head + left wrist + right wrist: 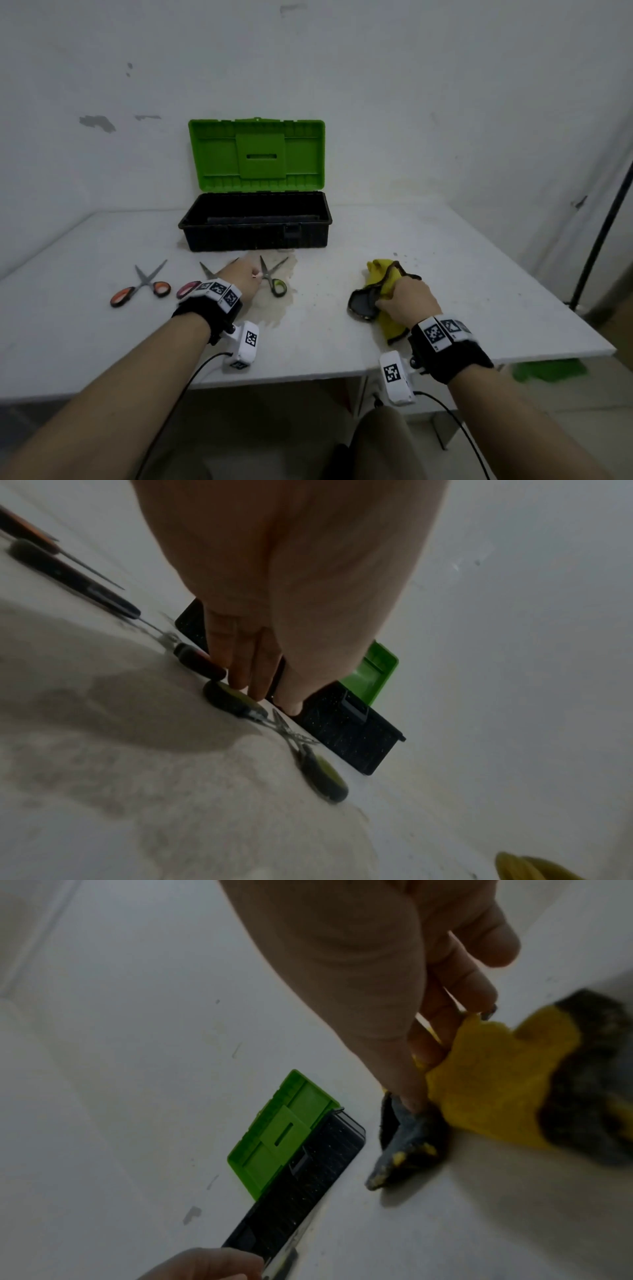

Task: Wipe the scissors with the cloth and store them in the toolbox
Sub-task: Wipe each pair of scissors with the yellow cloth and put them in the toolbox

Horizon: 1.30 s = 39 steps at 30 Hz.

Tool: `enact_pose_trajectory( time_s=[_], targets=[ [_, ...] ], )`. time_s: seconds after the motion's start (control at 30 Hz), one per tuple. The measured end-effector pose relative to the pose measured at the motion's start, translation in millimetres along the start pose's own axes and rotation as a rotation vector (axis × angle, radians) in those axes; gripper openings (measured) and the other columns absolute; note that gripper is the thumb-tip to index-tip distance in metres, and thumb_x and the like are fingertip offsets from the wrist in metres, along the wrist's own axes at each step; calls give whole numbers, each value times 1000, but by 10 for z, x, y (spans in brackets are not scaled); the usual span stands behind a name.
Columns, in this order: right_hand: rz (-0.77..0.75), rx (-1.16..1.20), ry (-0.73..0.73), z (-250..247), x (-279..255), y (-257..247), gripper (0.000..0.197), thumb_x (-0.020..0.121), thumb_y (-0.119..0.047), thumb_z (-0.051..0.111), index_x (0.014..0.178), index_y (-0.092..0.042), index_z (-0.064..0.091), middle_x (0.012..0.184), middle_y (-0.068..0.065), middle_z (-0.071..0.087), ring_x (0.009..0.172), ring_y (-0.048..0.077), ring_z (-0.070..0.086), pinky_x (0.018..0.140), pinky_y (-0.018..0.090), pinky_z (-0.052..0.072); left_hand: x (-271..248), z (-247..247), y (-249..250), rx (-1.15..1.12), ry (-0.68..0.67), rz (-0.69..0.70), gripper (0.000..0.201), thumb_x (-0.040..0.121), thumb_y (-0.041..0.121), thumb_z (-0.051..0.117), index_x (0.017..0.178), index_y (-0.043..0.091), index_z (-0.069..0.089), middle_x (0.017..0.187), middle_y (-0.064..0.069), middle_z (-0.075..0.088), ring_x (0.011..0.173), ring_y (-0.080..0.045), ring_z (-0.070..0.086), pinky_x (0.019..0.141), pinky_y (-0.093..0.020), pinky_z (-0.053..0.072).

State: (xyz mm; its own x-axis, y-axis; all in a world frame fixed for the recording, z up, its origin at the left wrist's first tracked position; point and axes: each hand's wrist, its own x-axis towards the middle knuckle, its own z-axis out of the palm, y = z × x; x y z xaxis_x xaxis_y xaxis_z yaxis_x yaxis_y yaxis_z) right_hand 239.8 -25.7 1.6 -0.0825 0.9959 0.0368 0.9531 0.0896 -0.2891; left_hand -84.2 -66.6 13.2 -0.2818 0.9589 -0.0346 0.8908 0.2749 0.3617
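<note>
Three scissors lie open on the white table [102, 342] in front of the toolbox [255, 226], whose green lid [256, 154] stands up. The orange-handled pair [144, 286] is leftmost, and the pink-handled pair [190, 288] is partly hidden under my left wrist. The green-handled scissors [275, 279] [322, 775] lie rightmost. My left hand [255, 274] [270, 699] reaches down with straight fingers [240, 669] touching one of its handles. My right hand [394, 294] [421, 1080] pinches the yellow and dark grey cloth [380, 284] [496, 1083], which rests on the table.
A brownish stain [277, 308] spreads under the green scissors. The table's front edge runs just behind my wrists. A black pole [599, 240] stands at the right, and something green [548, 370] lies below the table's right corner. The toolbox's black tub looks empty.
</note>
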Motion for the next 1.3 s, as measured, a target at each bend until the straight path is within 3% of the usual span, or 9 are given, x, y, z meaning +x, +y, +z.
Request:
enact_pose_trajectory(
  time_s=[0.17,0.43,0.6,0.77,0.87,0.97,1.07,1.17,1.3],
  targets=[
    [36,-30,21,84,28,-17,19,87,-21,57,101,-8,57,101,14,64,93,32,62,75,38,54,71,26,1,149,20,-32,27,98,23,50,117,13,67,120,-12,65,108,-31,62,88,-35,49],
    [-26,-73,47,-200,-103,-163,18,92,-18,49,106,-16,60,108,7,64,100,30,62,84,35,50,211,121,-57,230,-38,-82,22,91,32,51,100,20,68,111,-5,66,106,-30,60,94,-44,42],
    [-89,178,156,-338,-96,-193,12,94,-21,49,97,-20,60,97,9,64,89,31,58,72,34,46,113,55,-61,-49,4,-76,15,94,31,53,91,21,64,95,-4,65,88,-27,63,81,-36,52],
    [-157,463,66,-268,-34,-223,10,101,-21,39,98,-20,49,86,6,58,80,27,54,68,33,38,-57,116,5,-475,1,-49,14,92,21,52,79,19,56,80,-9,67,74,-27,65,71,-38,53],
    [-182,683,17,-288,-66,-332,18,101,-19,35,94,-17,52,77,3,55,68,22,50,58,29,40,-200,223,117,-647,-15,-9,15,90,22,55,77,17,60,66,-4,63,59,-19,58,60,-33,48],
    [-199,907,-59,-363,-152,-412,18,97,-21,41,88,-16,55,77,1,53,66,16,47,53,26,37,-317,332,217,-766,-8,43,16,90,27,57,78,20,64,66,0,63,60,-17,57,60,-34,47],
    [-378,786,-104,-396,-206,-443,10,91,-13,50,88,-17,58,79,-3,58,69,11,51,63,27,44,-395,399,317,-784,3,113,19,95,33,59,85,19,67,70,3,63,63,-14,57,63,-31,46],
    [-432,731,-158,-392,-165,-455,22,86,-7,50,78,-23,64,86,-5,61,75,13,56,71,31,48,-415,433,365,-779,25,173,22,94,34,61,83,17,69,64,7,59,60,-12,53,63,-29,44],
    [-481,430,-42,-296,-25,-431,30,85,-12,53,82,-37,69,102,-8,50,100,15,45,86,32,41,-388,487,342,-785,36,188,21,94,36,61,81,21,69,62,9,58,60,-11,52,64,-30,44]
  ],
)
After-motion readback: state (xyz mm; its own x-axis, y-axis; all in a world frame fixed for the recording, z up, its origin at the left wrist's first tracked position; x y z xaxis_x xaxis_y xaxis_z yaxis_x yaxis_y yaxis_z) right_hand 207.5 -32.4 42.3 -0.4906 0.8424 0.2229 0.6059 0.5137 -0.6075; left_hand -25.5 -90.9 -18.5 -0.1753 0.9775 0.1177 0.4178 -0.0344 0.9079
